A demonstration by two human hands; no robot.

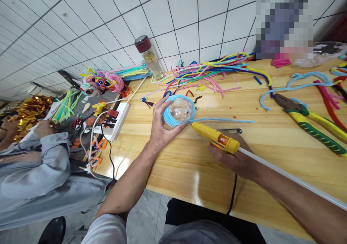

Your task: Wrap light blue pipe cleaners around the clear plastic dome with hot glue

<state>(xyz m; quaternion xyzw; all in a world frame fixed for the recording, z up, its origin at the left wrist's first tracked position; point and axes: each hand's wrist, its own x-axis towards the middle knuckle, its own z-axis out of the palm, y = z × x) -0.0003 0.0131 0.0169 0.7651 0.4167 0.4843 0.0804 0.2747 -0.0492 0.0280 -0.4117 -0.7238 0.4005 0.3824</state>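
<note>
My left hand (pixel 160 123) is wrapped round a clear plastic ball (pixel 181 107) that has light-blue pipe cleaner (pixel 170 118) coiled about it in several rows. A loose end of the blue pipe cleaner (pixel 230 120) stretches right from the ball over the table. In my right hand (pixel 235 156) is a yellow hot glue gun (pixel 215 136), with a long white glue stick (pixel 284 174) out of its back. The nozzle meets the lower right edge of the coil, close to my left thumb. Beyond the glue gun lies a small dark metal tool (pixel 233 131), partly covered.
Green-and-yellow pliers (pixel 311 123) lie at the right. Many coloured pipe cleaners (pixel 208 72) and a lidded glass bottle (pixel 152 60) line the wall. A white power strip (pixel 118 121) with cords stands left. A co-worker's grey sleeve (pixel 55 161) is farther left, near gold foil (pixel 35 114).
</note>
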